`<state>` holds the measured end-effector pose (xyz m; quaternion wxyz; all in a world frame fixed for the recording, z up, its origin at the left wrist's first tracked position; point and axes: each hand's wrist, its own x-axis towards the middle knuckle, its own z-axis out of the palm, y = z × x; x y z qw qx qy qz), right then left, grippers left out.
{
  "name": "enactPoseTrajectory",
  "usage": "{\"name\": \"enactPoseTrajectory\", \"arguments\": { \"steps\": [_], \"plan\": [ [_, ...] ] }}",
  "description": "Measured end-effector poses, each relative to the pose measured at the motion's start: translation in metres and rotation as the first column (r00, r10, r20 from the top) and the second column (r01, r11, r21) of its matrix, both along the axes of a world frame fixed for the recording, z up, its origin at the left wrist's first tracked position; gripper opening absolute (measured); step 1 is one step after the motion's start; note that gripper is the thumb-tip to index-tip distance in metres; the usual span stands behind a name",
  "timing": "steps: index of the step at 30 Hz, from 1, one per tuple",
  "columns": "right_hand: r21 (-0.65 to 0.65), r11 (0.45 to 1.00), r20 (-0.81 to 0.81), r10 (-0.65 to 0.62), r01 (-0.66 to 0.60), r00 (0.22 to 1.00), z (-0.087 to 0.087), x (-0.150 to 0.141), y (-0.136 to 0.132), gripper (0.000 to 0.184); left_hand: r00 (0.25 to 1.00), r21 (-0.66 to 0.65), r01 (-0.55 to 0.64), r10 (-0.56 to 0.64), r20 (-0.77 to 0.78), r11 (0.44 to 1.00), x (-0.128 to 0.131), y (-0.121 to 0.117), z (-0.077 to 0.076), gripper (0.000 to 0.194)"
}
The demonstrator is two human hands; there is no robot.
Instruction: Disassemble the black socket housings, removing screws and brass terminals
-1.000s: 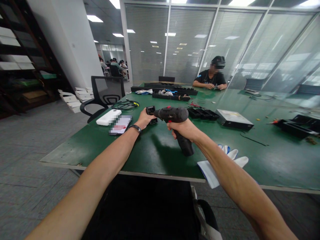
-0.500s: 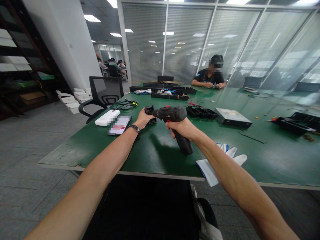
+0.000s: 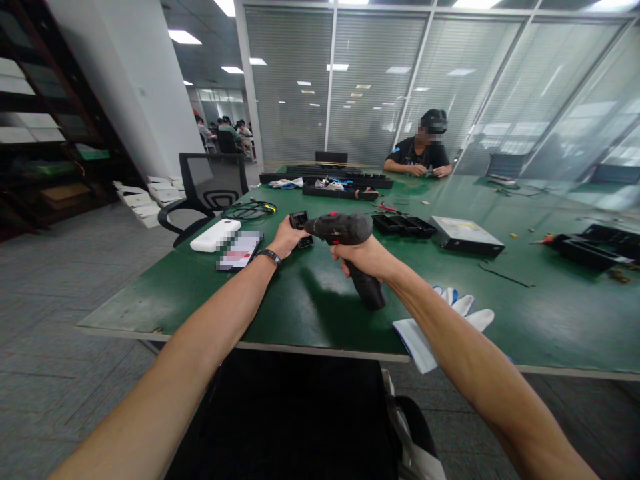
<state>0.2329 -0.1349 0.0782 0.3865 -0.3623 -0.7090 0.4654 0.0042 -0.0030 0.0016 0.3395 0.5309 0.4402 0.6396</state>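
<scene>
A black cordless drill (image 3: 345, 229) is gripped by its handle in my right hand (image 3: 361, 257), its chuck pointing left. My left hand (image 3: 289, 237) is closed around a small black plastic part (image 3: 299, 219) with hollow sections, which stands at the table surface. The drill's tip reaches that part near my left thumb; whether a bit or screw touches it is too small to make out. Beneath my right forearm lies a white work glove (image 3: 420, 341) with blue edging, partly covered by the arm.
Left of my left hand lie a phone (image 3: 241, 250), a white case (image 3: 215, 235) and coiled black cable (image 3: 245, 210). Black trays (image 3: 404, 225), a metal drive box (image 3: 466, 235) and black plastic parts (image 3: 585, 250) are to the right. A person (image 3: 423, 153) sits across the table.
</scene>
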Motion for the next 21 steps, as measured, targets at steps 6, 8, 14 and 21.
{"name": "enactPoseTrajectory", "arguments": {
  "steps": [6,8,14,21],
  "plan": [
    [0.001,1.000,0.007,0.003,-0.003,1.000,-0.0020,0.0007,0.0023,0.011,1.000,0.007,-0.002,0.002,0.001,1.000,-0.0002,0.0005,-0.0003,0.060],
    [-0.002,1.000,0.008,0.004,-0.004,1.000,-0.0023,0.0007,0.0025,0.011,1.000,0.008,0.002,-0.002,0.001,1.000,-0.0005,0.0013,-0.0005,0.061],
    [-0.024,1.000,0.014,-0.003,0.003,1.000,-0.0004,0.0006,-0.0001,0.011,1.000,0.005,-0.001,0.001,0.004,1.000,-0.0005,0.0016,-0.0002,0.060],
    [-0.034,0.999,0.014,-0.001,0.002,1.000,0.0029,0.0003,-0.0017,0.010,1.000,-0.002,-0.004,0.004,0.004,1.000,0.0003,-0.0005,0.0010,0.059]
  ]
}}
